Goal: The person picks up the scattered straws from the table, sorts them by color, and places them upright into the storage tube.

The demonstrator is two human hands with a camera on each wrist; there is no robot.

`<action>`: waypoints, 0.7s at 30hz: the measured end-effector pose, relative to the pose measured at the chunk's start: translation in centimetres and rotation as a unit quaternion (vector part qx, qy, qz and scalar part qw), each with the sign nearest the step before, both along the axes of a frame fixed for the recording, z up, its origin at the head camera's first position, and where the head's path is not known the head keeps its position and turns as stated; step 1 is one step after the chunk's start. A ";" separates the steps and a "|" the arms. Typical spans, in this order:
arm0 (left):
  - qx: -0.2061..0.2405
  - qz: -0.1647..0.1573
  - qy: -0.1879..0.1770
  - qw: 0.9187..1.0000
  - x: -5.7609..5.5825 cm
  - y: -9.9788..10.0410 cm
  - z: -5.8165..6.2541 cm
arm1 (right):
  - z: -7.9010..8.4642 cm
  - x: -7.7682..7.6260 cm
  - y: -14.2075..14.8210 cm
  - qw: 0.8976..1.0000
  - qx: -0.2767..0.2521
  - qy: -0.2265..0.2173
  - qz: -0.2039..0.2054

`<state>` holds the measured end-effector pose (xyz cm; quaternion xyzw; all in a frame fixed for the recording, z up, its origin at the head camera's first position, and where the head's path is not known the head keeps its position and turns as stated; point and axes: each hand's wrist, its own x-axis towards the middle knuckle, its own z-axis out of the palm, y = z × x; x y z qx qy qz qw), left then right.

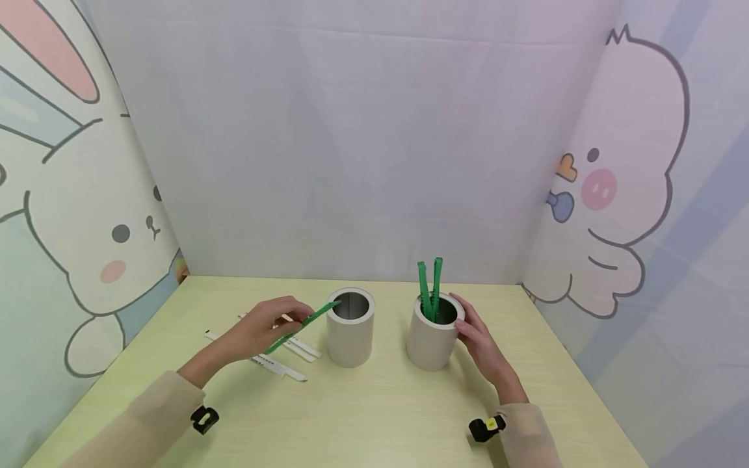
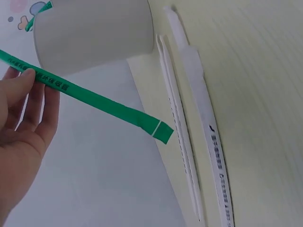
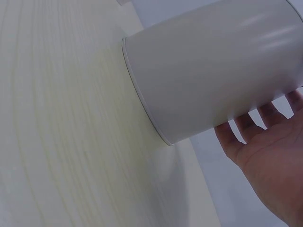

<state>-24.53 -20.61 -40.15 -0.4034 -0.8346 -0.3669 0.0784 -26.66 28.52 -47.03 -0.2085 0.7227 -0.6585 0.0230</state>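
Observation:
My left hand (image 1: 275,325) pinches a slim green wrapped straw (image 2: 104,105) with dark printing, its upper end at the left rim of a white cylindrical cup (image 1: 350,341). To the right stands a second white cup (image 1: 430,344), with two green wrapped straws (image 1: 430,289) upright inside and leaning against its rim. Against this cup's right side my right hand (image 1: 486,344) holds on, thumb near the rim and fingers running behind the wall. In the right wrist view the white cup (image 3: 213,71) hides the fingertips.
Several white wrapped straws (image 1: 275,367) with printing lie on the pale wood table (image 1: 363,422), below and around my left hand. A plain curtain (image 1: 351,149) hangs behind the table, and cartoon-printed cloth (image 1: 632,214) borders both sides.

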 end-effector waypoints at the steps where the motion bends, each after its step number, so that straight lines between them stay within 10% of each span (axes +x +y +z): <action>1: 0.006 0.002 -0.010 1.000 0.1 0.4 0.1 | 0.0 0.0 0.0 1.000 0.000 0.000 0.000; 21: 0.186 0.032 -0.106 0.976 0.2 12.1 5.7 | 0.2 0.1 0.0 1.000 -0.001 -0.004 -0.003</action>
